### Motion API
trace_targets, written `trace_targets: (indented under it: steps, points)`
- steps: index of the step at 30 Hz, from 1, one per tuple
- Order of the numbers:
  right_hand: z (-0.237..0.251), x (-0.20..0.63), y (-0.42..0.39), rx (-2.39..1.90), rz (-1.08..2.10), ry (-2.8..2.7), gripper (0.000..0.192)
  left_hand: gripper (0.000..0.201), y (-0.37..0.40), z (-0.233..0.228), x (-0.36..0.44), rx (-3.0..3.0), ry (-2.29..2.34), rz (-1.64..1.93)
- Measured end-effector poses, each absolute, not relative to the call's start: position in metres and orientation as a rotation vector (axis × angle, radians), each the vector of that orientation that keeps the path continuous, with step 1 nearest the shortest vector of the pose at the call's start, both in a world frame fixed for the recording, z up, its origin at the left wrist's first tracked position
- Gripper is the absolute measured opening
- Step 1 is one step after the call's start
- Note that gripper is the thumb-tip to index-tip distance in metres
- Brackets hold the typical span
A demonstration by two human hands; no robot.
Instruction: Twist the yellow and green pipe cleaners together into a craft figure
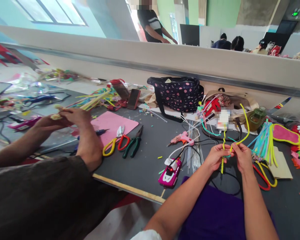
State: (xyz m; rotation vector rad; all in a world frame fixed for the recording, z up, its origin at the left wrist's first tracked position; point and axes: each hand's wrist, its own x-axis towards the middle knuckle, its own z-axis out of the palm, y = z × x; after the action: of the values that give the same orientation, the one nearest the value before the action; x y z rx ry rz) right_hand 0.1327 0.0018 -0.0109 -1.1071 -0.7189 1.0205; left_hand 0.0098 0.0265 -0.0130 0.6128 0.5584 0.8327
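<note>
My left hand [218, 156] is closed around a twisted yellow pipe-cleaner stem [222, 165], whose lower end sticks out below the fingers. Above it the twist runs up to a blurred pale piece [223, 119]. Close beside it, my right hand [242, 157] pinches a loose yellow pipe cleaner [247, 125] that curves upward. A bit of teal shows between the fingers. Just right of my right wrist lie scissors [266, 176] with red and yellow handles. A bundle of blue and yellow pipe cleaners [265, 140] is beyond that hand.
Left of my arms are a magenta power strip [170, 173], a pink glue gun [181, 138] and clear glue sticks [193, 153]. Pliers [133, 141] and scissors [115, 140] lie near a pink sheet [112, 121]. A co-worker's hands [70, 116] work at left. A dotted bag [178, 93] stands behind.
</note>
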Motion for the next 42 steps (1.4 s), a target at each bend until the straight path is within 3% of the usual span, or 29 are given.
trace_targets:
  steps: [11, 21, 32, 42]
  points:
    - [-0.011, 0.139, -0.001, -1.161, 1.084, -0.731, 0.031, 0.035, 0.027, -0.019, 0.010, 0.668, 0.561, 0.835]
    - [-0.018, 0.143, 0.005, -1.175, 0.928, -0.641, 0.034, 0.034, 0.031, -0.023, 0.007, 0.733, 0.536, 0.853]
    - [-0.014, 0.145, 0.004, -1.154, 0.936, -0.582, 0.030, 0.050, 0.026, -0.019, 0.007, 0.821, 0.508, 0.872]
    - [-0.012, 0.149, 0.003, -1.104, 0.922, -0.534, 0.031, 0.048, 0.027, -0.021, 0.009, 0.842, 0.531, 0.844]
